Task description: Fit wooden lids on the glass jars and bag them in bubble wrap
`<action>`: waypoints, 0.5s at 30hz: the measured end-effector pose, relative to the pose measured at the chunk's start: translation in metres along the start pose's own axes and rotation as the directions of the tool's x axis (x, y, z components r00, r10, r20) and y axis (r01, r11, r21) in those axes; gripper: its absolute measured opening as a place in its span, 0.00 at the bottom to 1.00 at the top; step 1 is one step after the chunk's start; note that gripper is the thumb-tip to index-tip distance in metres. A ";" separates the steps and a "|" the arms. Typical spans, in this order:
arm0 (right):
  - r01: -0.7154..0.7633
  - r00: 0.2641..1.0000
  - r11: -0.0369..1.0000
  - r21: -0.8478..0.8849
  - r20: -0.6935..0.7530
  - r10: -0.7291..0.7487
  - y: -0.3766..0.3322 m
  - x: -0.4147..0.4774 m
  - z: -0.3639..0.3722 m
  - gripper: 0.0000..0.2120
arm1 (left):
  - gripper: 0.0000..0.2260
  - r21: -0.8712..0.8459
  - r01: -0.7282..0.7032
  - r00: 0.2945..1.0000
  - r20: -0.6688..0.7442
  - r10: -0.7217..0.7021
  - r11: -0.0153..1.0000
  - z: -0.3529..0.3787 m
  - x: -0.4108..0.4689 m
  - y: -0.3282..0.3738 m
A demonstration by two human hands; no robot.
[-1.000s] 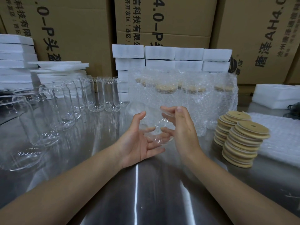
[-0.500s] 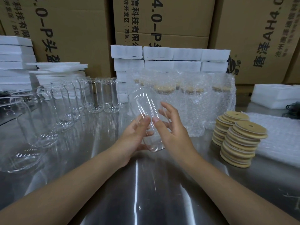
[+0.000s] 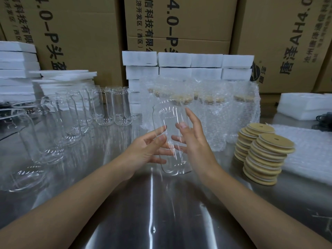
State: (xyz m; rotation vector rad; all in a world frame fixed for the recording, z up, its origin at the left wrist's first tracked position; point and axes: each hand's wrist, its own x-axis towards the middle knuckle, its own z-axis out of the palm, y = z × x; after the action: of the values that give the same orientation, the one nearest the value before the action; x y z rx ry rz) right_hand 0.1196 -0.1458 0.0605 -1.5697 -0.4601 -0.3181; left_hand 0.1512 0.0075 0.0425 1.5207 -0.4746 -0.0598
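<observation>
A clear glass jar stands nearly upright, mouth up, between my two hands just above the steel table. My left hand holds its lower part, thumb in front and fingers behind the glass. My right hand touches its right side with straight, spread fingers. Two stacks of round wooden lids sit to the right. Behind the jar stand several lidded jars in bubble wrap bags. Flat bubble wrap lies at the far right.
Several empty glass jars stand in rows on the left, the nearest at the left edge. White foam blocks are stacked behind, in front of large cardboard boxes. More foam lies at the back right.
The jar has turned from lying tilted with its base toward me to nearly upright, and it has come lower toward the table. My fingers have straightened and spread along its sides.
</observation>
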 end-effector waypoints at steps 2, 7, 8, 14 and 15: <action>-0.028 1.000 0.999 0.039 0.014 0.028 0.001 0.002 0.000 0.21 | 0.30 0.035 0.012 0.999 0.044 -0.013 0.999 -0.002 -0.001 0.000; -0.076 0.997 0.991 0.107 -0.001 0.077 0.006 0.006 -0.002 0.27 | 0.36 0.077 0.042 0.993 0.105 -0.050 0.996 -0.006 -0.002 0.002; -0.092 0.996 0.987 0.133 -0.002 0.093 0.007 0.007 -0.003 0.29 | 0.38 0.082 0.047 0.991 0.125 -0.057 0.996 -0.006 -0.002 0.002; -0.179 0.981 0.938 0.297 -0.018 0.193 0.013 0.013 -0.005 0.30 | 0.34 -0.057 0.197 0.956 0.232 -0.179 0.979 -0.006 -0.002 0.002; -0.191 0.978 0.926 0.325 -0.016 0.208 0.013 0.014 -0.005 0.28 | 0.34 -0.076 0.216 0.949 0.252 -0.191 0.973 -0.007 -0.003 0.001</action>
State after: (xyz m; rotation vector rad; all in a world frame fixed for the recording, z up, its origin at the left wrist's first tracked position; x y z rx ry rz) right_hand 0.1383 -0.1497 0.0555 -1.2718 -0.2921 -0.1169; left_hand 0.1509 0.0150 0.0433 1.4629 -0.4989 -0.4312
